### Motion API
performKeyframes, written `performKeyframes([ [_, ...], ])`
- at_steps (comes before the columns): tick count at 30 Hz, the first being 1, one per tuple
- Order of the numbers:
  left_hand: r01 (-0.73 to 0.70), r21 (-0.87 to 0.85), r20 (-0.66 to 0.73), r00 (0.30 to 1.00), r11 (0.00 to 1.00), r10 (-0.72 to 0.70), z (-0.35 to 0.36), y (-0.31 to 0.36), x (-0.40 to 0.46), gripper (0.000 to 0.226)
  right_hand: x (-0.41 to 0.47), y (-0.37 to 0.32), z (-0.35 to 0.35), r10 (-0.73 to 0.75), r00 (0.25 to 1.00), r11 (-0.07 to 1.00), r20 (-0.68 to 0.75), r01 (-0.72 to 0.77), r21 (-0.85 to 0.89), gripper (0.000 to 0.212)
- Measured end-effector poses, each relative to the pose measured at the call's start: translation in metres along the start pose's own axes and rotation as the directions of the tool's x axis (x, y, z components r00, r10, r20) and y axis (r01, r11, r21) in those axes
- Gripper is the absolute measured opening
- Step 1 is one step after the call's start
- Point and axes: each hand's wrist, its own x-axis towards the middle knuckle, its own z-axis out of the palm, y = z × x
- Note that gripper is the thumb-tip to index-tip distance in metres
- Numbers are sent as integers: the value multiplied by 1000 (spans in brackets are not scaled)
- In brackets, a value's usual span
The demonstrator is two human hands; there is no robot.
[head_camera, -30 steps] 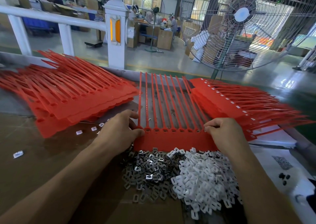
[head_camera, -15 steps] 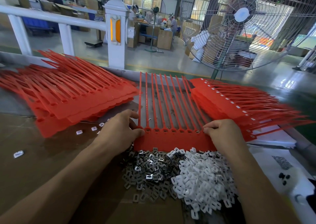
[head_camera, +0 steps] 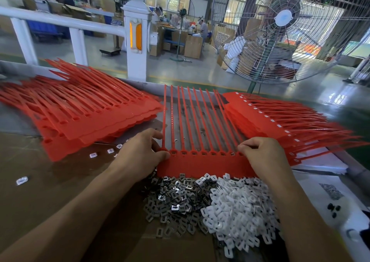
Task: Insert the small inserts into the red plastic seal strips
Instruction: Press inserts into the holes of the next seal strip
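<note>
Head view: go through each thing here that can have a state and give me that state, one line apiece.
Seal strip sheet: flat on the table, held at both ends.
Left hand: thumb on the sheet's left end.
Right hand: fingers curled at the sheet's right end.
Metal inserts: loose pile.
White inserts: loose pile.
Left stack: sockets empty.
Right stack: white inserts in place.

The right hand [head_camera: 260, 153] is covering the right end of the red seal strip sheet [head_camera: 202, 164], and its fingertips are curling out of sight, so any held insert is not showing. The left stack of red strips [head_camera: 80, 113] is running past the left picture edge. The white inserts [head_camera: 236, 209] are partly lying under the right forearm.
</note>
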Motion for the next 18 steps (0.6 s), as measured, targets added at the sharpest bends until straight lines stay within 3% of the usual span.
performKeyframes([
  [5, 2, -3, 5, 1000, 1000, -2, 0, 0, 0, 52, -4, -7, 7, -13, 998, 1000, 62, 14, -25, 6],
  [18, -8, -4, 0, 1000, 1000, 8, -2, 3, -1, 51, -4, -6, 12, 24, 998, 998, 51, -21, -59, 9],
])
